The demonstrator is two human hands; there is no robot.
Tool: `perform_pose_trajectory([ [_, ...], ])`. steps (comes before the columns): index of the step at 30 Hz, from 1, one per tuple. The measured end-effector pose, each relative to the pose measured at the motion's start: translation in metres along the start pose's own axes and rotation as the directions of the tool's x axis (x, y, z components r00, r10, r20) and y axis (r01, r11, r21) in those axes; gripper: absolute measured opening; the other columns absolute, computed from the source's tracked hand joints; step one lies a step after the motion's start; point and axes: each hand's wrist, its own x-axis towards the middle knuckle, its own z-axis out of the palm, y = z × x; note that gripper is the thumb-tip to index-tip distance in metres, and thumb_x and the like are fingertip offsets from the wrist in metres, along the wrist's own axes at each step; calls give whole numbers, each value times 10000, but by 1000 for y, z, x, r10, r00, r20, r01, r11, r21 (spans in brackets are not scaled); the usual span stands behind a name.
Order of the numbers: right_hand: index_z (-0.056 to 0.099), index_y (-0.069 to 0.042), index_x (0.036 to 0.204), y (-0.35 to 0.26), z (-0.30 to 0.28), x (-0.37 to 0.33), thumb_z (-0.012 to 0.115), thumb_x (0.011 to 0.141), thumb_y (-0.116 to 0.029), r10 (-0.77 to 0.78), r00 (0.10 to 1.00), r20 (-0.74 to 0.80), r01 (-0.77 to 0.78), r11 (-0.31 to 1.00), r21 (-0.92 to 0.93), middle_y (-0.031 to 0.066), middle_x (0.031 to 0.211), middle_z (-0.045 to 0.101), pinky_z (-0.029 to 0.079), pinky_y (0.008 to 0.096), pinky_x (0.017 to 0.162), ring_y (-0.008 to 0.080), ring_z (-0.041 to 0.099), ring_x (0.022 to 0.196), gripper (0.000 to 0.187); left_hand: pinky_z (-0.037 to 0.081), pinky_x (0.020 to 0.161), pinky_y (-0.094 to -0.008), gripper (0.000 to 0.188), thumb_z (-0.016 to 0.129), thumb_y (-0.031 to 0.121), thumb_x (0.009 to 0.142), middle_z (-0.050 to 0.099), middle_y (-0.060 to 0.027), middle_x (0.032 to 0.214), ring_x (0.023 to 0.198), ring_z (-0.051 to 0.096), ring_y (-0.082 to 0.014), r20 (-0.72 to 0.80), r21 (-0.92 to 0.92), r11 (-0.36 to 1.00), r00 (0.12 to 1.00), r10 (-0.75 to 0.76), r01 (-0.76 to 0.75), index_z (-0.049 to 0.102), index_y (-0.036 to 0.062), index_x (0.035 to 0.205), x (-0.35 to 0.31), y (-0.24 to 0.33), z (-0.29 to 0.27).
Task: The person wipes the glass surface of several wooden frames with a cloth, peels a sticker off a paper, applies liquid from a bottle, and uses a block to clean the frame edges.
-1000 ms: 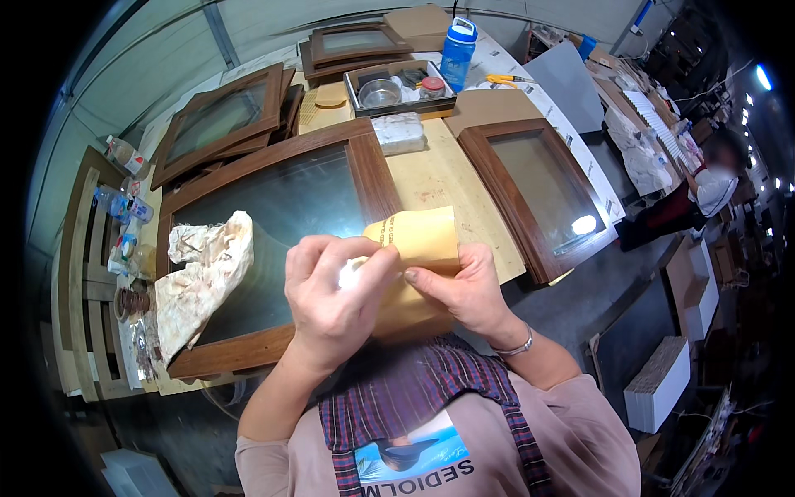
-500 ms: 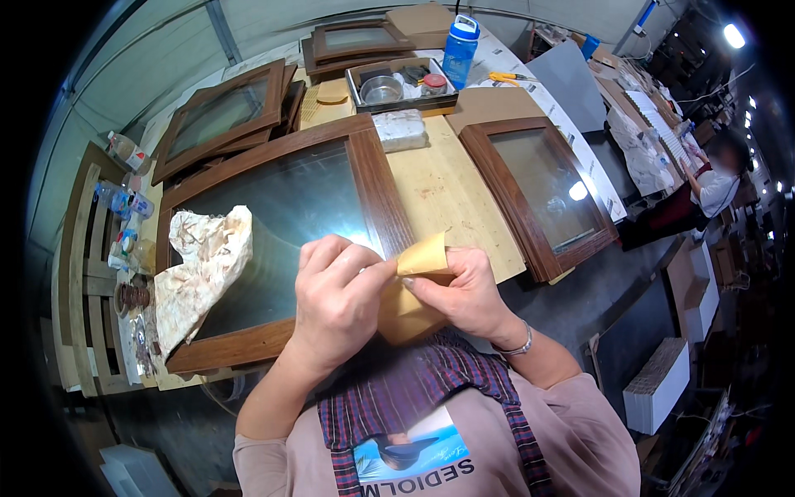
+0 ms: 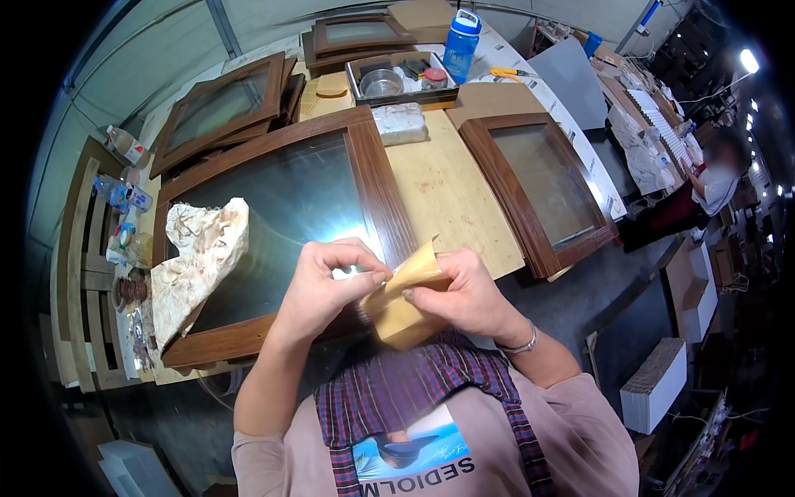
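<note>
A bent piece of yellow sandpaper [image 3: 406, 313] is held up in front of my apron, over the near edge of the bench. My left hand [image 3: 327, 286] pinches its upper left edge between thumb and fingertips. On the other side, my right hand [image 3: 465, 291] grips the sheet with the thumb in front and the fingers behind, partly hidden. Just beyond both hands lies a large brown wooden frame with a glass pane [image 3: 377, 195]. A crumpled, stained white cloth [image 3: 203, 253] rests on its left part.
Another glazed frame [image 3: 484, 174] lies at the right, and stacked frames [image 3: 269, 99] stand at the far left. A tray [image 3: 406, 98] with a metal bowl and red-lidded jar sits at the back beside a blue bottle [image 3: 460, 50]. A co-worker [image 3: 714, 186] stands far right.
The sandpaper has been turned and opened out, so more of its face shows below my fingers. My left fingers have loosened and shifted slightly left and down along its edge.
</note>
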Motion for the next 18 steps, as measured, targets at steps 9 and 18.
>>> perform_pose_trajectory([
  [9,716,51,1120,4,-4,-5,648,903,-17,82,997,5,-82,986,145,59,1007,743,541,265,817,97,672,912,237,433,636,-216,98,742,66,838,711,-41,778,697,578,-62,11,-304,944,991,-132,129,768,-21,874,-2,-10,3],
  [18,719,60,1114,-8,-25,-26,664,883,-1,111,983,-149,-86,983,162,77,1025,740,545,268,818,118,682,914,245,410,595,-195,111,716,96,880,680,-28,794,654,546,-63,-398,-131,991,916,-51,-2,732,-9,849,-13,-9,-26],
])
